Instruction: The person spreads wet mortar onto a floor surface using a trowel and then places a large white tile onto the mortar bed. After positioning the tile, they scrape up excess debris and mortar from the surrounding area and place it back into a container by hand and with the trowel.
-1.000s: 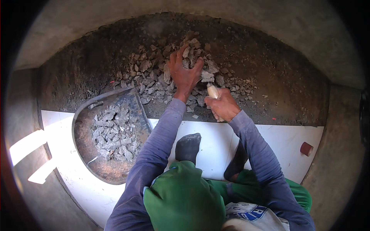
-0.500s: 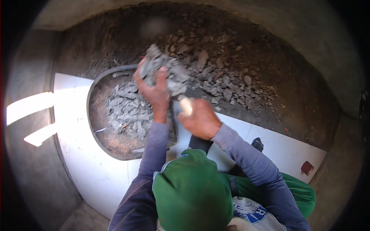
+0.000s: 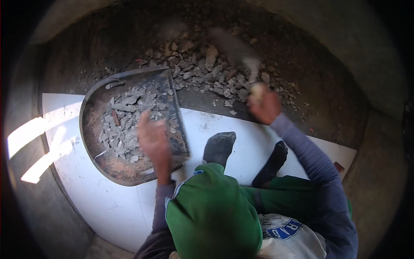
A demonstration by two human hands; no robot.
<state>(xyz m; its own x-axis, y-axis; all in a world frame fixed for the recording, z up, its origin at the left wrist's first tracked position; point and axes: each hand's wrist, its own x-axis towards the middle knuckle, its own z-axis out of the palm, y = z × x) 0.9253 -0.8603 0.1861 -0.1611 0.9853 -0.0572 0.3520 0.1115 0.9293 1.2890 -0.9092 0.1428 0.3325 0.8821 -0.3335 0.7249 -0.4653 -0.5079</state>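
Observation:
My right hand (image 3: pixel 265 105) is closed around the pale handle of a trowel (image 3: pixel 252 67). Its blade, smeared by motion, is over the far rubble heap (image 3: pixel 211 77) of broken grey chunks and crumbs. Above the right part of a dark D-shaped pan (image 3: pixel 180 129) hovers my left hand (image 3: pixel 154 140), blurred, fingers apart and nothing in them. Grey rubble pieces (image 3: pixel 127 121) lie heaped in the pan, with one reddish-brown fragment (image 3: pixel 115 118) among them.
The pan rests partly on white flooring (image 3: pixel 116 203) and partly on the dark, dirty ground beyond. My dark-socked feet (image 3: pixel 220 146) are on the white surface, right of the pan. A reddish-brown piece (image 3: pixel 339 166) lies at the far right. Grey walls (image 3: pixel 26 203) enclose the space.
The rubble held between my left hand and the trowel has left them. My left hand has drawn back over the pan; my right has swung the trowel rightward over the heap.

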